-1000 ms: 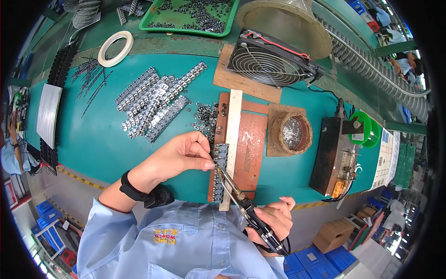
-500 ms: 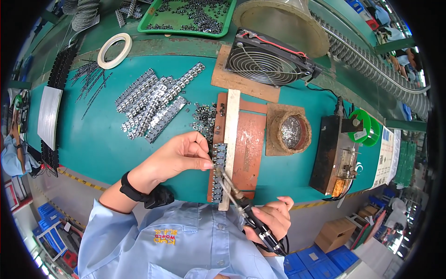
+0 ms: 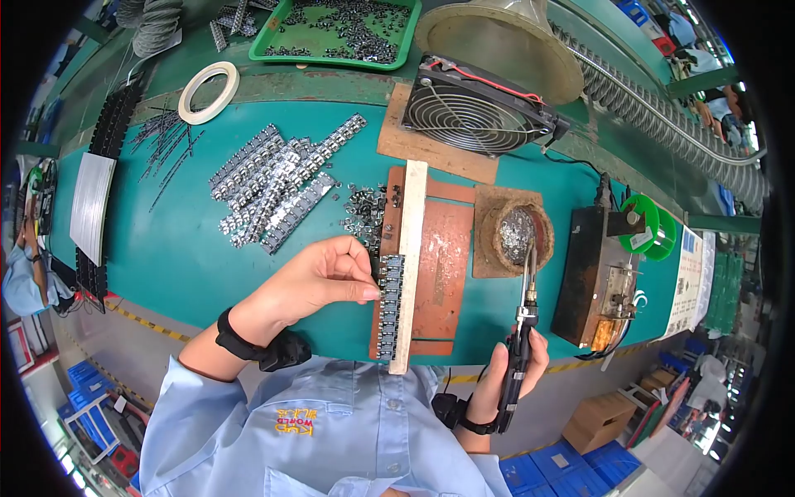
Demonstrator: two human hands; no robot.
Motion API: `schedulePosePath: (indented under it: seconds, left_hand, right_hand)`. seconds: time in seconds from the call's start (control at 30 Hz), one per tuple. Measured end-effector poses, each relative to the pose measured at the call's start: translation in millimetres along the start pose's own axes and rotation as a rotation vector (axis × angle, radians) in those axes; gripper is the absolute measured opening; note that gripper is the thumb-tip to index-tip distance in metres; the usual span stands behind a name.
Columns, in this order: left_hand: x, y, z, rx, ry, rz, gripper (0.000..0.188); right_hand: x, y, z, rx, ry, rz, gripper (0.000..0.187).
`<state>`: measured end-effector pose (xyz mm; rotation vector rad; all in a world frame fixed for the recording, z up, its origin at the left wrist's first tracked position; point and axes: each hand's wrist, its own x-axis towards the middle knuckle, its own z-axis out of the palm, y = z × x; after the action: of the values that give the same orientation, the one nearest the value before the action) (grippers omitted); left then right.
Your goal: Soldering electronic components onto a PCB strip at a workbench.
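In my right hand is a soldering iron with a black handle and a thin metal tube alongside its tip. Its tip reaches the near rim of a round brown pot filled with silvery bits. My left hand is closed in a pinch, thumb and forefinger at the left edge of a row of small blue-grey electronic parts. What lies between those fingertips is too small to make out. That row sits along a pale wooden bar on a reddish-brown board.
Loose small metal parts lie left of the board, with metal part strips beyond. A black fan stands behind. To the right are a dark metal box and green spool. A green tray sits at the back.
My right hand has carried the soldering iron from the row of parts rightward to the pot, turning it upright. My left hand stays nearly in place.
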<state>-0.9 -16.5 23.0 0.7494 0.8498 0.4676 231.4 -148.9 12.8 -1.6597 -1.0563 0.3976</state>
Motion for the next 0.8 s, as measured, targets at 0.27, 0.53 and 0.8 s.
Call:
schedulePosePath:
  seconds: [0.27, 0.53, 0.8]
  left_hand:
    - [-16, 13, 2, 0.126, 0.126, 0.048, 0.013]
    - [-12, 16, 8, 1.083, 0.504, 0.443, 0.016]
    - [-15, 46, 17, 1.191, 0.502, 0.498, 0.017]
  right_hand:
    - [0, -1, 5, 0.173, -0.156, -0.009, 0.039]
    - [3, 7, 13, 0.219, -0.183, -0.027, 0.037]
    - [11, -12, 22, 0.235, -0.188, -0.085, 0.035]
